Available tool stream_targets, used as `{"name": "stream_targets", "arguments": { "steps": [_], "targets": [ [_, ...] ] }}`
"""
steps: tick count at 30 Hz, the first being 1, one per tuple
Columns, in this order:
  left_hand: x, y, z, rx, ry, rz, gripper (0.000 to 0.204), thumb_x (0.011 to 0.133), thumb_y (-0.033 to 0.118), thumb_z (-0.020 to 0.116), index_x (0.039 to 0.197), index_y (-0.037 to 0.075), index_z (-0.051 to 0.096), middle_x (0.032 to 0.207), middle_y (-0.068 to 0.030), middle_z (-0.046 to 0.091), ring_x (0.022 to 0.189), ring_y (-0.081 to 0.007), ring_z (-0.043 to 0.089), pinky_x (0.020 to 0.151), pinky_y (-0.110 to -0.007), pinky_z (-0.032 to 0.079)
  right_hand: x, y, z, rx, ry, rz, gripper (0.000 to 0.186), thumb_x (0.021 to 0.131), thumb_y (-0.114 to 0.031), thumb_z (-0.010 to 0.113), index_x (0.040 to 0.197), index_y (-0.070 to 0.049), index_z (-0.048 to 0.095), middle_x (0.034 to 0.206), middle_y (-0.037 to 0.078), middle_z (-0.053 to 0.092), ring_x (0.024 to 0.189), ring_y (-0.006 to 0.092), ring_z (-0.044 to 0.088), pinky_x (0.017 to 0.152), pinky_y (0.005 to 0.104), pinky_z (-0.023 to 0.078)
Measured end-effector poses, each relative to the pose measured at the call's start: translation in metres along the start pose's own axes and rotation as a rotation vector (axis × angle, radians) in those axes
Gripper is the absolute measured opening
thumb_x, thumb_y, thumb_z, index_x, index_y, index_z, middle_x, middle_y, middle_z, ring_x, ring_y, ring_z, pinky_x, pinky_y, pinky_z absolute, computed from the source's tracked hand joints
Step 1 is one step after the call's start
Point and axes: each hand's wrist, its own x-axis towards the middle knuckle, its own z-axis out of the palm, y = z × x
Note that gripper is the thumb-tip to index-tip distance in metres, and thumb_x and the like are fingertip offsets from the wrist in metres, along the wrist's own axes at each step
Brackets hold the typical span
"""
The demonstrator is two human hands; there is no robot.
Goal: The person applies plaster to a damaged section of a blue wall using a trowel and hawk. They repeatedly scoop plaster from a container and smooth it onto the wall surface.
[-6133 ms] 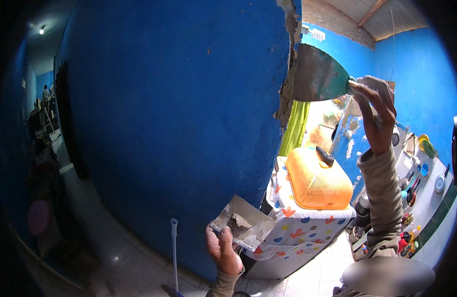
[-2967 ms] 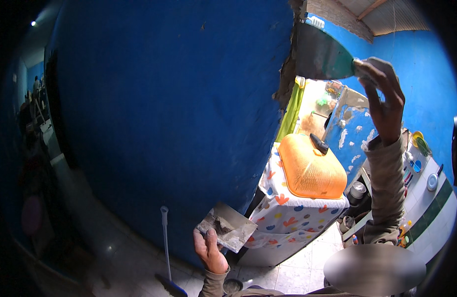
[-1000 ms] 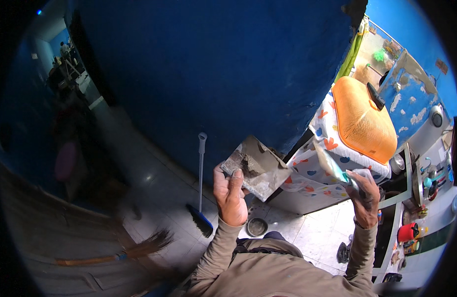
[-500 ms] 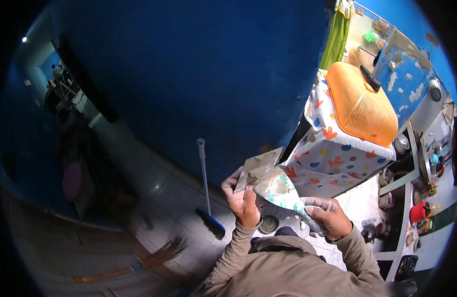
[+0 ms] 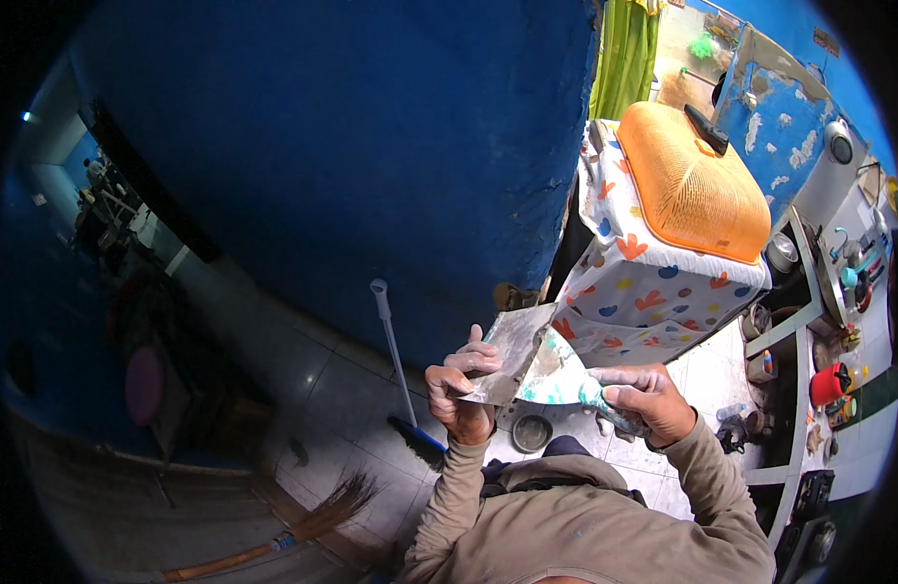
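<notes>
My left hand [image 5: 461, 391] is closed on the near left edge of a thin, flat grey plate [image 5: 502, 358] smeared with greyish paste. Some of its fingers curl up past the plate's edge. In my right hand [image 5: 655, 401] is the handle of a putty knife [image 5: 551, 375], whose wide blade is spotted with white and turquoise paint. The blade's edge meets the right side of the plate, over the floor and in front of my chest. Whitish dust coats the fingers of both hands.
A blue wall [image 5: 371, 165] rises ahead. To the right stands a cloth-covered box-shaped thing [image 5: 653, 302] with an orange mesh food cover [image 5: 697, 185] on top. A round bowl [image 5: 532, 433], blue broom [image 5: 417, 436] and straw broom [image 5: 323, 511] are on the floor. Kitchen shelves [image 5: 790, 341] line the right.
The plate has turned, showing more of its face, and the paste clump looks thinner. My left fingers have shifted around its edge. The knife blade has moved slightly left against the plate.
</notes>
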Motion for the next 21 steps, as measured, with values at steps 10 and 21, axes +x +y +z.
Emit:
{"name": "stream_targets", "arguments": {
  "steps": [10,21],
  "targets": [
    [0.011,-0.006,-0.011,0.268,-0.023,0.104,0.035,0.091,0.032,0.068,0.089,0.013,0.039,0.087,-0.0090,0.065,0.094,-0.0274,0.065,0.106,-0.056,0.038,0.001,-0.001,-0.012,-0.106,0.050,-0.109,0.037,0.086,-0.011,0.065,0.119,0.005,0.065,0.071,0.004,0.064,0.050,0.0052,0.050,0.045,0.0205,0.039],
    [-0.007,-0.013,-0.030,0.205,0.146,-0.097,0.016,0.089,0.002,0.054,0.097,0.007,0.041,0.104,-0.0175,0.061,0.106,-0.0285,0.059,0.104,-0.049,0.040,0.005,-0.004,-0.020,0.080,-0.011,-0.200,0.040,0.084,-0.011,0.065,0.121,0.005,0.062,0.077,0.007,0.066,0.051,0.0083,0.054,0.045,0.0215,0.040]
  ]
}}
